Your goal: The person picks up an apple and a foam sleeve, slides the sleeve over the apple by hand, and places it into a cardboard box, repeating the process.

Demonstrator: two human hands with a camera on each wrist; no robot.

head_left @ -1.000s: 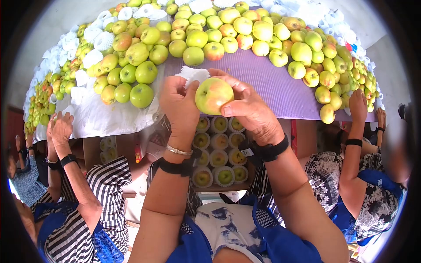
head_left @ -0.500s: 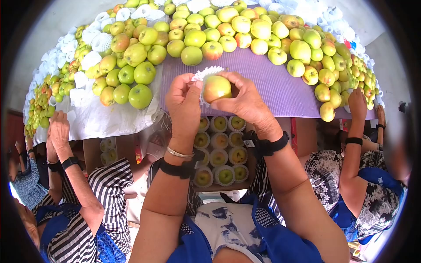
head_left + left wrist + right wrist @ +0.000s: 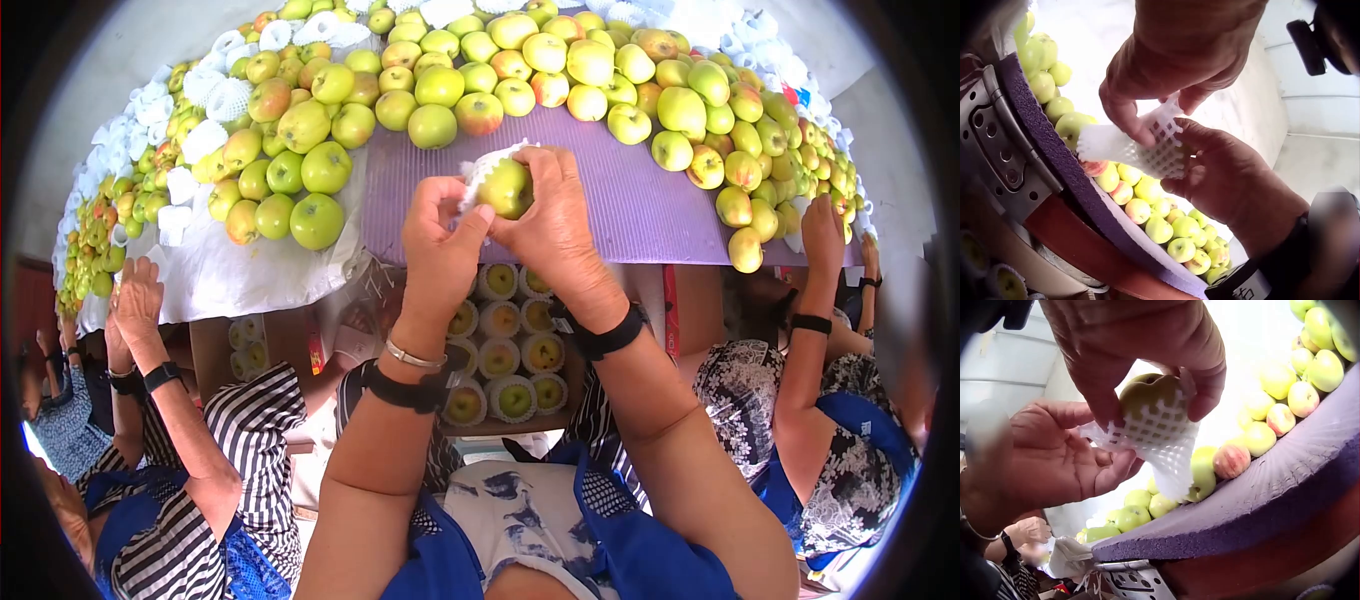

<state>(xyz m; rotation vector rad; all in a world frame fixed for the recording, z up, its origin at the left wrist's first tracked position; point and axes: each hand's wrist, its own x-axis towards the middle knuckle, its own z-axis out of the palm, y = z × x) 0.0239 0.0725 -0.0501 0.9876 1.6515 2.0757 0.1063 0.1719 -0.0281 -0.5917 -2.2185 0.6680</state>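
A yellow-green apple is held up over the front of the purple mat, partly inside a white foam net sleeve. My right hand grips the apple from above, thumb on one side and fingers on the other. With thumb and fingertips my left hand pinches the sleeve's edge at the apple's left side. In the right wrist view the net covers the lower part of the apple, its stem end shows bare, and the narrow end of the sleeve hangs loose below.
Loose apples lie heaped along the back of the purple mat. White foam sleeves are piled behind them. Below the table edge stands a box of sleeved apples. Other people's hands work at both sides.
The apple has turned and gone from bare in my right hand to partly inside the foam sleeve. Both hands have come closer together, the left shifting right.
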